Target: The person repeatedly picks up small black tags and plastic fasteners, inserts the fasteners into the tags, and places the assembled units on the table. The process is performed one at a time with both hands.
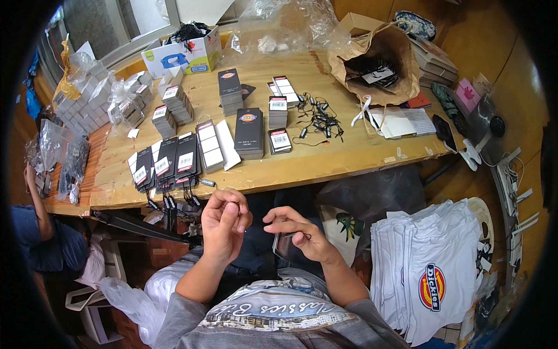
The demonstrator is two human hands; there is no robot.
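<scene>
My left hand is raised in front of the table edge, its thumb and fingertips pinched together; whatever is between them is too small to make out. Beside it, my right hand grips a few thin hang tags, seen nearly edge-on below the fingers. On the table beyond lie fanned-out black hang tags with white barcode stickers and strings hanging over the edge. Next to them are a strip of white labels, a tall stack of black tags, stacks of small barcode cards and a tangle of black tag strings.
A brown paper bag holding dark items stands at the back right. A printed box and clear plastic are at the back. Folded white T-shirts are piled at right. Another person's arm shows at far left.
</scene>
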